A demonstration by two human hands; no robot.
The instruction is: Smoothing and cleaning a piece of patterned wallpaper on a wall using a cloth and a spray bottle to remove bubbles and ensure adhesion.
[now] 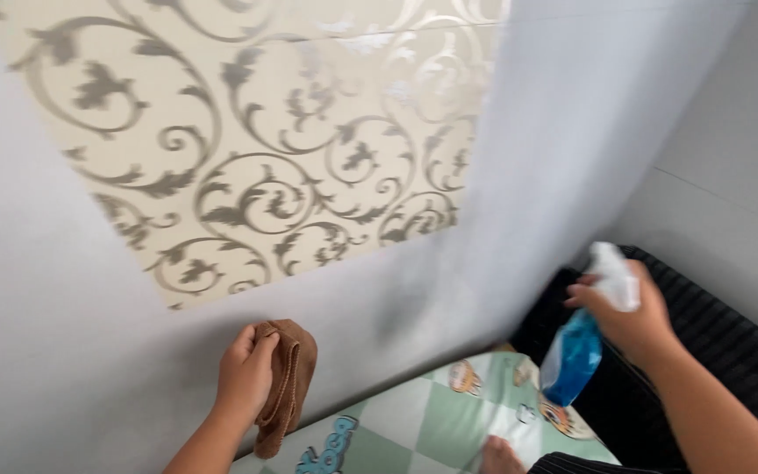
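Both forearms are cut off by the lower frame edge. The left hand point(243, 373) is closed on a brown cloth point(287, 382) pressed against the grey wall point(63, 333); its fingertips are hidden in the folds. The right hand point(629, 320) grips a blurred blue spray bottle point(576, 351), well apart rightward. Below between them lies a checkered green mat point(414, 421); above, patterned tile point(265, 132) beyond bare wall

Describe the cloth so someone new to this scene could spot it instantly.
Start at the grey wall with its cream panel of scrolling leaf pattern. Below the panel's lower edge, the left hand presses a cloth against the wall. It is the only brown thing there, folded and hanging down, unlike the blue spray bottle in the right hand.
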